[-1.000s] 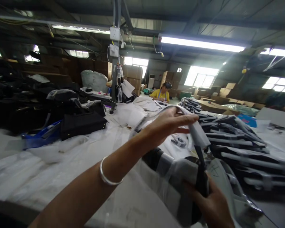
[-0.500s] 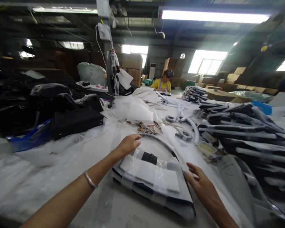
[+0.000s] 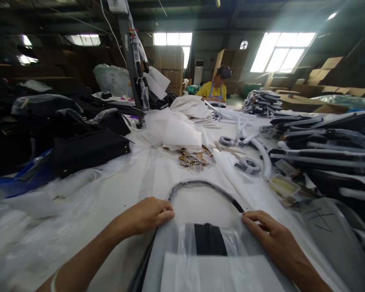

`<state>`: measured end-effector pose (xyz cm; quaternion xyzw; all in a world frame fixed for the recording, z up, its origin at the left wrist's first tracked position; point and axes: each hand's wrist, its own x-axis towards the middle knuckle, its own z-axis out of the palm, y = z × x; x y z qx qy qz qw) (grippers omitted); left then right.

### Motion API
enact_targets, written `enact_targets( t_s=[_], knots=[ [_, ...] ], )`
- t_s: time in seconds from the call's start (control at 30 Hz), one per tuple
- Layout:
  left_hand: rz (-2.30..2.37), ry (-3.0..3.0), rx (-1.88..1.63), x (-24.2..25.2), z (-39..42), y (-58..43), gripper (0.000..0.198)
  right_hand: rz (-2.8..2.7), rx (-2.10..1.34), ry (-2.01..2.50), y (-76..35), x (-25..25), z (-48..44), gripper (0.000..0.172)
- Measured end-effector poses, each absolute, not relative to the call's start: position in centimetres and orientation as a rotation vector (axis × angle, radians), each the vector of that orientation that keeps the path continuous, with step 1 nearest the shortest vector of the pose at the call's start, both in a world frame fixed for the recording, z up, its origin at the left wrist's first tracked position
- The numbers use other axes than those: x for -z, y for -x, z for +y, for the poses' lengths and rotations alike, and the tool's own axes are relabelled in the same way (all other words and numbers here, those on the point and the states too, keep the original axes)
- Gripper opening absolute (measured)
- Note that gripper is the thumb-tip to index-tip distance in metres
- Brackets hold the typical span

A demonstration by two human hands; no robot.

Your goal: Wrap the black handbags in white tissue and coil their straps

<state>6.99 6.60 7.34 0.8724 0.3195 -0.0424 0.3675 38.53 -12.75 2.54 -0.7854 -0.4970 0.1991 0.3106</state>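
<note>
Near side of the table: your wrapped bag, its handle arching toward the table's middle. Your left hand and right hand curl at the handle's ends; whether they grip, I can't tell. You're likely straightening it; next calls for even pressure.

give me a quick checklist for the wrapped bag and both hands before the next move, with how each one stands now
1. Left hand at the left end of the handle: ok.
2. Right hand at the handle's right end: ok.
3. Firm hold by both hands: cannot tell; how tightly they grip does not show.
4. Handle arched away from the person, apart from the pile of brown tags: ok.
5. White sheet lying flat against the wrapped bag: cannot tell; its near part is out of the picture.
6. Whole bag in view: not ok; its near edge is cut off.
</note>
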Motion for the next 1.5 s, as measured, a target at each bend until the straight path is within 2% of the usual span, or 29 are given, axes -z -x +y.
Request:
enact_targets(
  t_s=[0.1,0.2,0.27,0.33,0.43,0.6,0.77,0.93,1.17,1.37,1.5],
  knots=[
    [0.836,-2.134,0.151,-7.1,5.9,-6.3,0.030,-1.201,-0.725,2.147,-39.5,-3.8,-14.0,0.044],
    [1.147,-2.343,-0.251,-5.8,6.6,-7.1,0.027,-1.139,-0.784,2.182,-39.7,-4.5,-14.4,0.047],
    [1.243,-2.435,-0.358,-4.7,6.9,-8.2,0.025,-1.152,-0.786,2.183,-39.9,-4.6,-14.3,0.044],
    [1.217,-2.521,-0.243,-3.7,6.8,-9.2,0.027,-1.174,-0.811,2.177,-40.1,-4.4,-14.0,0.039],
    [1.159,-2.620,-0.024,-2.6,6.3,-10.4,0.013,-1.221,-0.821,2.194,-40.9,-4.2,-13.3,0.034],
    [1.092,-2.670,-0.092,-2.8,6.3,-11.9,0.027,-1.220,-0.628,2.258,-42.8,-4.5,-11.6,0.032],
    [1.037,-2.626,-0.115,-2.1,6.1,-12.8,0.014,-1.203,-0.399,2.358,-45.6,-5.9,-8.8,0.033],
    [1.100,-2.479,-0.202,0.5,6.1,-12.4,0.023,-1.256,-0.122,2.554,-48.9,-7.0,-4.0,0.029],
    [1.006,-2.233,-0.361,0.5,7.1,-12.4,0.019,-1.104,-0.351,2.660,-53.0,-4.7,2.6,0.046],
    [0.932,-2.104,-0.457,-0.5,7.2,-11.8,0.015,-1.045,-0.432,2.527,-53.6,-4.2,2.9,0.059],
    [0.896,-2.084,-0.461,-0.9,7.3,-11.4,0.018,-1.057,-0.504,2.253,-51.7,-4.7,2.0,0.048]
  ],
)
